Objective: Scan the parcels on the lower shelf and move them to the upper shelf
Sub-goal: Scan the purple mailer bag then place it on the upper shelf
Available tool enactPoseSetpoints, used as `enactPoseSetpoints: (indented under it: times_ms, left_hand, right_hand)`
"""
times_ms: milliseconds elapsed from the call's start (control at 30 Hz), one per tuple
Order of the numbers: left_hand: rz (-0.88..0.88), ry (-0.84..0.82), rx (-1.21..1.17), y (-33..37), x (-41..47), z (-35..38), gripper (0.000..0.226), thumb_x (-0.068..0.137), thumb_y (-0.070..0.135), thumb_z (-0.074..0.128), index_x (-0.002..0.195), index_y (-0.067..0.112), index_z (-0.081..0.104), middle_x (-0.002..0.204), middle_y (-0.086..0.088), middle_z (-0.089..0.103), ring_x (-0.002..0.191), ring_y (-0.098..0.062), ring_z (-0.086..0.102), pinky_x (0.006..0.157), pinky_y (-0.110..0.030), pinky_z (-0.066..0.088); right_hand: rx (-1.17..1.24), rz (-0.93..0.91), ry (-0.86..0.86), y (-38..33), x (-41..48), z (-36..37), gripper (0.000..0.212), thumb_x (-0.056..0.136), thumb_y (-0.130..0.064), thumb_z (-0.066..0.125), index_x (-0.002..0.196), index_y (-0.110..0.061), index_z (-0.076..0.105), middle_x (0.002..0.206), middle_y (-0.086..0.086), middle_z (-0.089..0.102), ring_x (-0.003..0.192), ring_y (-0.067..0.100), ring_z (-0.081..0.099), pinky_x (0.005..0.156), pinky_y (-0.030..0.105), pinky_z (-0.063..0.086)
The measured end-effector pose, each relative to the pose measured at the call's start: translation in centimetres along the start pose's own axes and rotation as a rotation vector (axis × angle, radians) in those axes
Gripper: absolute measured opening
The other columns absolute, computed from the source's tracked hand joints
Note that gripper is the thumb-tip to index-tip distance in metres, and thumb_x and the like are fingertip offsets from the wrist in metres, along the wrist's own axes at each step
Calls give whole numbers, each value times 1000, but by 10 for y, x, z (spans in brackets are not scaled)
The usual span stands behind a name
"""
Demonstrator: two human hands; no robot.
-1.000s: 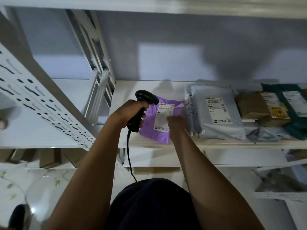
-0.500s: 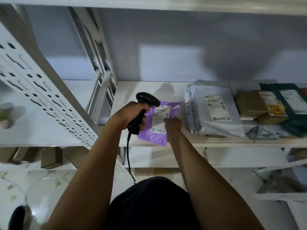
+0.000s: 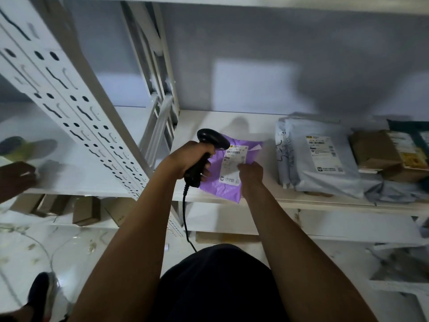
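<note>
Head view: left hand (image 3: 190, 159) gripping black barcode scanner (image 3: 206, 154), fingers wrapped around handle, scanner head hovering at 10 o'clock of white label (image 3: 233, 165). Right hand (image 3: 251, 174) pinching purple parcel (image 3: 228, 169) at its 3 o'clock edge. Parcel lying on white shelf (image 3: 325, 203), near front lip, now slightly closer to lip than a second ago. Grey mailer (image 3: 320, 159) sitting at parcel's 3 o'clock, unmoved.

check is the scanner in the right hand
No, the scanner sits in the grip of the left hand, while the right hand holds the purple parcel.
</note>
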State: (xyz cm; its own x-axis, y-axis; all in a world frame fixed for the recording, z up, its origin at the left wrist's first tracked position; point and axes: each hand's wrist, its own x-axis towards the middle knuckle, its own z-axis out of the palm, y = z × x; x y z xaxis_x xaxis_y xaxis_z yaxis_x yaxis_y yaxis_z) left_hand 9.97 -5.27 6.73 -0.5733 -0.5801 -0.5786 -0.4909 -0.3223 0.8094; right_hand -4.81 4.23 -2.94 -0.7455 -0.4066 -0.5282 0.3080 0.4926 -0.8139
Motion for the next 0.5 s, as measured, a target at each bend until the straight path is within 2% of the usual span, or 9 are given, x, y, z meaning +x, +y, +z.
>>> enactPoseSetpoints:
  times_ms: [133, 200, 233, 300, 333, 400, 500]
  left_hand:
    - [10, 98, -30, -4, 13, -2, 25, 93, 33, 62, 94, 8, 59, 69, -8, 54, 53, -23, 51, 55, -30, 49]
    - [0, 180, -77, -7, 25, -1, 29, 97, 37, 58, 94, 8, 59, 77, -10, 58, 63, -25, 56, 68, -37, 55]
    - [-3, 209, -113, -8, 31, 1, 25, 99, 33, 55, 93, 9, 59, 79, -11, 58, 70, -27, 58, 77, -41, 54]
    - [27, 265, -110, -9, 47, 7, 15, 99, 21, 56, 90, 9, 60, 80, -10, 60, 77, -28, 58, 84, -41, 50]
    - [55, 297, -68, -8, 58, 10, 12, 97, 18, 61, 93, 7, 63, 82, -9, 62, 81, -28, 61, 83, -40, 50]
    - [80, 385, 35, -7, 74, 17, 18, 91, 20, 72, 101, 5, 68, 88, -8, 68, 86, -27, 67, 77, -34, 50]
    - [41, 450, 119, -5, 85, 21, 24, 86, 26, 81, 100, 14, 67, 91, -3, 67, 83, -21, 65, 72, -28, 48]
  right_hand:
    - [43, -12, 3, -5, -1, -2, 20, 95, -6, 60, 115, -2, 64, 103, 8, 67, 88, 25, 64, 80, 32, 55]
    - [33, 2, 50, -8, -2, -4, 17, 93, -8, 62, 109, -6, 66, 106, 10, 71, 91, 28, 68, 82, 35, 59]
    - [64, 8, 64, -9, -1, -4, 14, 91, -7, 62, 104, -10, 66, 107, 12, 72, 91, 30, 70, 83, 38, 60]
    - [111, 12, 89, -16, 0, -3, 13, 89, -7, 61, 98, -14, 66, 104, 12, 73, 88, 30, 71, 80, 38, 62]
    - [104, 6, 101, -21, 1, -4, 13, 89, -8, 60, 98, -15, 67, 103, 12, 73, 87, 30, 71, 80, 39, 62]
    - [53, -23, 120, -32, 0, -6, 19, 91, -10, 56, 105, -12, 69, 105, 12, 74, 90, 31, 72, 81, 40, 63]
    - [-94, -105, 124, -47, -5, -12, 27, 93, -11, 52, 114, -7, 68, 109, 12, 73, 97, 30, 71, 82, 39, 62]
